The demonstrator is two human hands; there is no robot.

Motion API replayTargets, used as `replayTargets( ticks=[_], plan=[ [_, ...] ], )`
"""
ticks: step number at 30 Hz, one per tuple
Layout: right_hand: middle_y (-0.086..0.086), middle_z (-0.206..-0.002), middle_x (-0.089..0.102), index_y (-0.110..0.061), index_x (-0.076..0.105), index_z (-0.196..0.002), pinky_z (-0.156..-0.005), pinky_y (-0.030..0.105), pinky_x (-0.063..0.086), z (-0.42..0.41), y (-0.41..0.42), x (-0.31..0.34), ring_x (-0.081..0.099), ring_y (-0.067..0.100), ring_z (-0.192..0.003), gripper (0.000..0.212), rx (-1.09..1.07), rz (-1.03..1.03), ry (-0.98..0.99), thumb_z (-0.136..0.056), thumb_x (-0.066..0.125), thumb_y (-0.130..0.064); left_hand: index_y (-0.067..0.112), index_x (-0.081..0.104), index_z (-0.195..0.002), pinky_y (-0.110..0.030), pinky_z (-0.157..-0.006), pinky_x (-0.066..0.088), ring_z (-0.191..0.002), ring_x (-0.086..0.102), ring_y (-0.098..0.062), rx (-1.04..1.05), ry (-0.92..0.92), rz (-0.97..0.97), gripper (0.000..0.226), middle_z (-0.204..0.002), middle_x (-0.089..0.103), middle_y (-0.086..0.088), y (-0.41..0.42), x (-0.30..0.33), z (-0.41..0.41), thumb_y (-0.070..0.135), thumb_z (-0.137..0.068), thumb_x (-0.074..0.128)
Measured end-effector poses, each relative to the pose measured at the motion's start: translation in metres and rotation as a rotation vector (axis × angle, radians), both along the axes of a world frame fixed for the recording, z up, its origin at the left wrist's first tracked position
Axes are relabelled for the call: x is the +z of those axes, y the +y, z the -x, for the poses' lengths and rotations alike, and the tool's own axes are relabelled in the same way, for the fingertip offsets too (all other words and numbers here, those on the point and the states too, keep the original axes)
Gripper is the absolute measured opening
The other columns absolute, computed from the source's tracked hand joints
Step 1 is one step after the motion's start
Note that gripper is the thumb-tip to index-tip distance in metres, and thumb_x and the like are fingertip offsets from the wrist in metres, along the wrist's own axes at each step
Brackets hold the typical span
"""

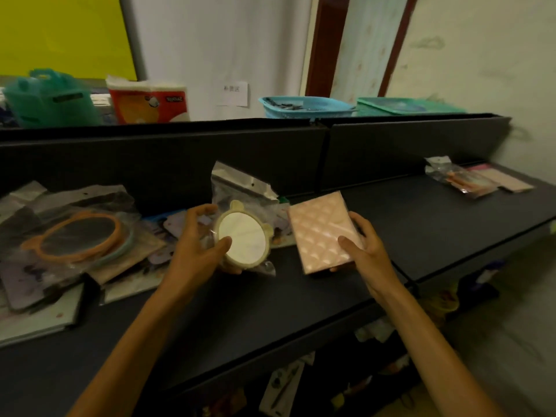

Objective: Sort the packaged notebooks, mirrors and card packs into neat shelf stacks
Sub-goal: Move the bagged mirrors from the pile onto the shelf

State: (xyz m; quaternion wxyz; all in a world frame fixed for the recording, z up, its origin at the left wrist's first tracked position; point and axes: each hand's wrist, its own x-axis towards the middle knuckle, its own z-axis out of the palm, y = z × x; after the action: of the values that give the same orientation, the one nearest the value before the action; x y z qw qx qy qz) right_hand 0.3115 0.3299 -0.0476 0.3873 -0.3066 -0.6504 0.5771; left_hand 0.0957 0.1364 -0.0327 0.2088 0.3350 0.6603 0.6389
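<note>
A: Item one?
B: A cream bear-eared mirror (pixel 243 239) in a clear bag is being gripped by the left hand (pixel 197 240), thumb across its face and fingers curled round its left edge. It is being held just above the dark shelf (pixel 436 218), near the middle.

A: Item two?
B: A pink quilted notebook (pixel 323 231) in plastic wrap is being grasped by the right hand (pixel 364 245), thumb on the cover, fingers wrapped round its right edge. It is being kept just beside the mirror, apart from it.

A: Unsorted stock?
B: A loose heap is lying on the shelf's left end, topped by a bagged orange-rimmed mirror (pixel 79 236). At the far right, a bagged item (pixel 460 177) and a pink pack (pixel 505 180) are lying side by side.

A: Other entries?
B: Along the ledge behind, a green bag (pixel 45 97), a tissue pack (pixel 149 99), a blue basket (pixel 304 106) and a green tray (pixel 406 106) are being kept.
</note>
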Motion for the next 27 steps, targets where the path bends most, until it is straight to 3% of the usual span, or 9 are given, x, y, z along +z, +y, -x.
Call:
replayTargets(
  ticks=[3, 6, 14, 16, 19, 22, 27],
  plan=[
    [-0.01, -0.12, 0.055, -0.028, 0.043, -0.135, -0.066, 0.026, 0.058, -0.039, 0.018, -0.001, 0.061, 0.009, -0.1, 0.051, -0.046, -0.052, -0.013, -0.09, 0.059, -0.009, 0.035, 0.042, -0.127, -0.046, -0.069, 0.06, -0.12, 0.049, -0.026, -0.061, -0.01, -0.032, 0.056, -0.133, 0.039, 0.008, 0.028, -0.001, -0.032, -0.001, -0.087, 0.057],
    [-0.009, -0.122, 0.056, -0.031, 0.044, -0.134, -0.069, 0.031, 0.058, -0.086, 0.04, 0.0, 0.061, 0.011, -0.102, 0.051, -0.079, -0.059, -0.013, -0.09, 0.06, -0.012, 0.033, 0.05, -0.12, -0.037, -0.064, 0.06, -0.117, 0.05, -0.026, -0.15, -0.048, -0.088, 0.047, -0.137, 0.038, 0.005, 0.06, 0.0, -0.072, -0.002, -0.089, 0.053],
    [-0.008, -0.118, 0.054, -0.026, 0.044, -0.133, -0.056, 0.018, 0.053, -0.227, 0.116, -0.001, 0.06, 0.009, -0.095, 0.048, -0.194, -0.034, 0.01, -0.091, 0.057, -0.006, 0.024, 0.053, -0.122, -0.042, -0.065, 0.059, -0.118, 0.05, -0.03, -0.273, -0.082, -0.125, 0.042, -0.131, 0.045, 0.011, 0.159, -0.003, -0.192, 0.0, -0.087, 0.056],
    [-0.005, -0.123, 0.056, -0.028, 0.045, -0.133, -0.07, 0.027, 0.056, -0.261, 0.138, -0.007, 0.061, 0.014, -0.102, 0.049, -0.232, -0.058, -0.004, -0.09, 0.059, -0.008, 0.023, 0.051, -0.123, -0.04, -0.065, 0.06, -0.119, 0.05, -0.028, -0.28, -0.041, -0.128, 0.043, -0.128, 0.045, 0.013, 0.186, -0.005, -0.22, 0.0, -0.087, 0.056],
    [-0.006, -0.125, 0.056, -0.031, 0.047, -0.132, -0.088, 0.052, 0.053, -0.308, 0.171, -0.014, 0.06, 0.019, -0.108, 0.05, -0.279, -0.061, -0.014, -0.089, 0.061, -0.01, 0.024, 0.051, -0.123, -0.038, -0.068, 0.06, -0.119, 0.05, -0.025, -0.275, 0.016, -0.12, 0.043, -0.128, 0.044, 0.01, 0.223, -0.006, -0.26, 0.002, -0.087, 0.058],
    [-0.005, -0.126, 0.056, -0.034, 0.046, -0.132, -0.084, 0.06, 0.051, -0.346, 0.201, -0.016, 0.061, 0.023, -0.108, 0.051, -0.305, -0.042, -0.012, -0.089, 0.062, -0.012, 0.024, 0.052, -0.12, -0.032, -0.06, 0.059, -0.11, 0.054, -0.024, -0.304, -0.012, -0.138, 0.042, -0.126, 0.044, 0.007, 0.257, -0.003, -0.295, 0.001, -0.087, 0.058],
    [0.003, -0.129, 0.056, -0.033, 0.047, -0.132, -0.077, 0.058, 0.055, -0.387, 0.249, -0.024, 0.061, 0.026, -0.108, 0.052, -0.356, -0.045, 0.013, -0.089, 0.061, -0.008, 0.027, 0.054, -0.118, -0.044, -0.065, 0.06, -0.117, 0.051, -0.028, -0.384, -0.022, -0.131, 0.042, -0.133, 0.043, 0.004, 0.316, -0.008, -0.33, 0.002, -0.085, 0.06]
  ],
)
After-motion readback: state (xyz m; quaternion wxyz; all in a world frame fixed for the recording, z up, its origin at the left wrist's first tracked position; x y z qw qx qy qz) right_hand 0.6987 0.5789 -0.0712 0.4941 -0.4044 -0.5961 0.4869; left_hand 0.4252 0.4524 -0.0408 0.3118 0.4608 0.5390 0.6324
